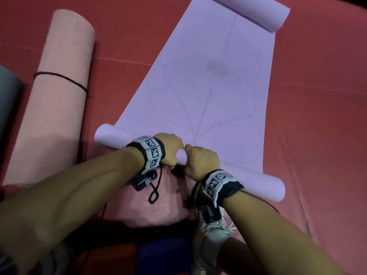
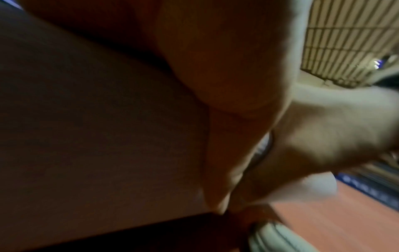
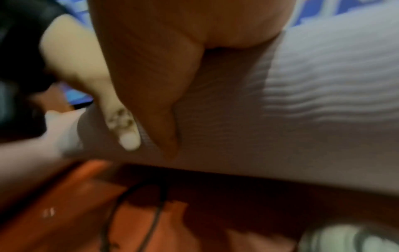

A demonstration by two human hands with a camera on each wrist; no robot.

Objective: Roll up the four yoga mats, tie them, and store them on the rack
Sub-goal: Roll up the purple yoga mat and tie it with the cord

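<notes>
Nearest the camera, at the bottom of the head view, a pale laced shoe [image 1: 210,235] rests on the red floor [image 1: 317,96] beneath the person's right forearm; a thin black cord [image 1: 155,187] dangles in a loop from the left wrist, whose band carries black-and-white square markers; just beyond, both hands sit side by side, almost touching, at the middle of the rolled near end of a lilac yoga mat [image 1: 208,86]; the left hand [image 1: 170,148] has its fingers curled over the top of the roll, gripping it; the right hand [image 1: 201,162] likewise wraps its fingers round the roll, thumb on the near side; the narrow roll runs slantwise from lower right to upper left, sticking out past both wrists; both wrist views are blurred and dim, showing only skin pressed against the ribbed mat surface; past the hands the lilac mat lies flat on the floor, faint curved lines printed on it, and its far end is curled into a second, looser roll; to the left, well apart from the lilac mat, a pink mat [image 1: 59,92] lies fully rolled, bound round its middle by a black tie [image 1: 61,79]; at the far left edge, a grey rolled shape [image 1: 8,92] is only partly in view.
</notes>
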